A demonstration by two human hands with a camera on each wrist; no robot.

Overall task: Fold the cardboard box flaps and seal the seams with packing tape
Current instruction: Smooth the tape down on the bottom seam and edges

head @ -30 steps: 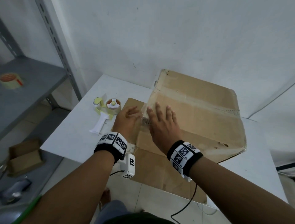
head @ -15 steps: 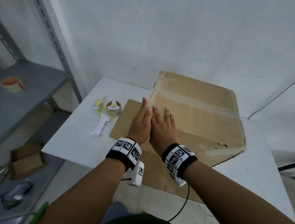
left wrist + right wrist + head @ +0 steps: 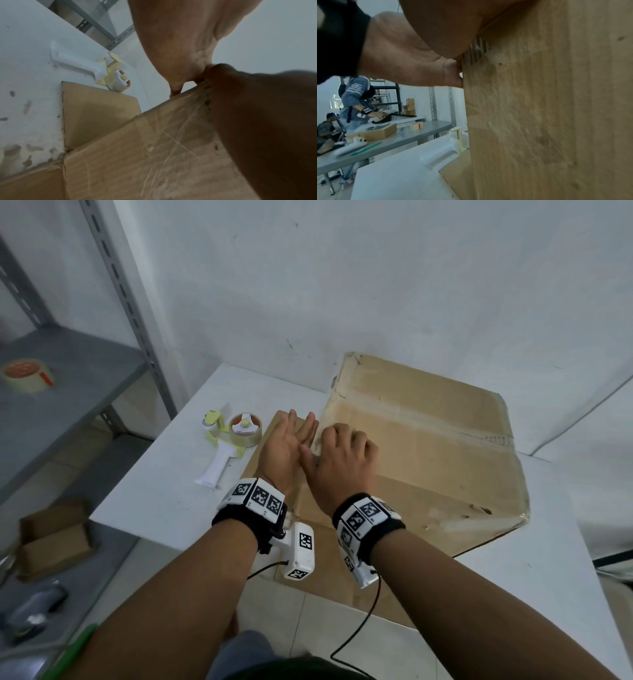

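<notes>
A brown cardboard box (image 3: 428,446) stands on the white table (image 3: 164,501), a strip of clear tape (image 3: 428,422) across its top. My right hand (image 3: 342,460) has its fingers bent over the box's upper left edge, where the tape end runs down the side (image 3: 477,51). My left hand (image 3: 291,440) is held upright beside it with straight fingers, its palm against that same edge and touching my right thumb. One flap (image 3: 274,433) lies flat on the table under my left hand. A white and yellow tape dispenser (image 3: 229,446) lies left of the flap.
A grey metal shelf (image 3: 85,378) at the left holds a tape roll (image 3: 27,374), with a small open carton (image 3: 54,539) below it. The wall is close behind the box. Another flap (image 3: 325,577) overhangs the table's near edge. Other people (image 3: 354,102) work at a far table.
My right hand has gone from lying flat on the box top to fingers bent over its left edge. My left hand has lifted off the flap and turned upright against the box.
</notes>
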